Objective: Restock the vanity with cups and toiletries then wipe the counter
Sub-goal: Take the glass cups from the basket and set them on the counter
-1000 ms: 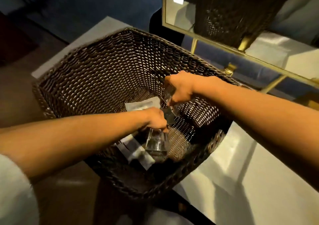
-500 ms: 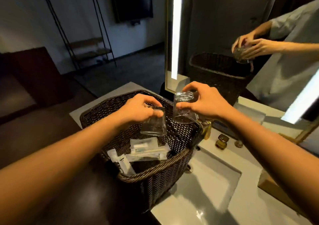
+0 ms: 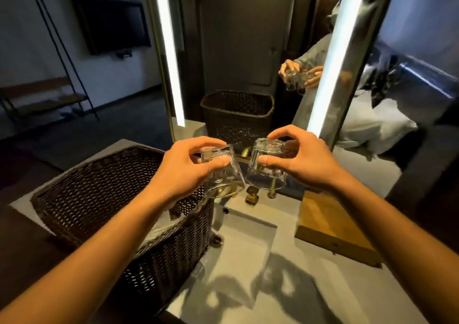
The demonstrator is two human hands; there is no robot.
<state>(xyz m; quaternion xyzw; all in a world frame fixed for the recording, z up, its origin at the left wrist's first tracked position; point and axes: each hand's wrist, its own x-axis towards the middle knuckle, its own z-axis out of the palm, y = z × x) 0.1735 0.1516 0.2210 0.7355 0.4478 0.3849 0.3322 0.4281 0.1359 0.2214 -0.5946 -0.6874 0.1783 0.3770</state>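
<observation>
My left hand (image 3: 181, 172) grips a clear glass cup (image 3: 223, 174) held upside down, mouth downward, above the right rim of the dark wicker basket (image 3: 82, 199). My right hand (image 3: 303, 159) holds a second clear glass cup (image 3: 267, 168), also inverted, just right of the first. The two cups hang side by side over the back of the sink (image 3: 248, 249), almost touching. The basket's contents are hidden from this angle.
A wooden tray (image 3: 327, 227) lies on the counter to the right of the sink. Small amber bottles (image 3: 252, 194) and the brass tap stand behind the basin under the mirror (image 3: 238, 50). The pale counter (image 3: 285, 299) runs toward me.
Both hands lifted a glass out of the basket and carried them up and to the right, over the sink. My view rose from the basket interior to the mirror.
</observation>
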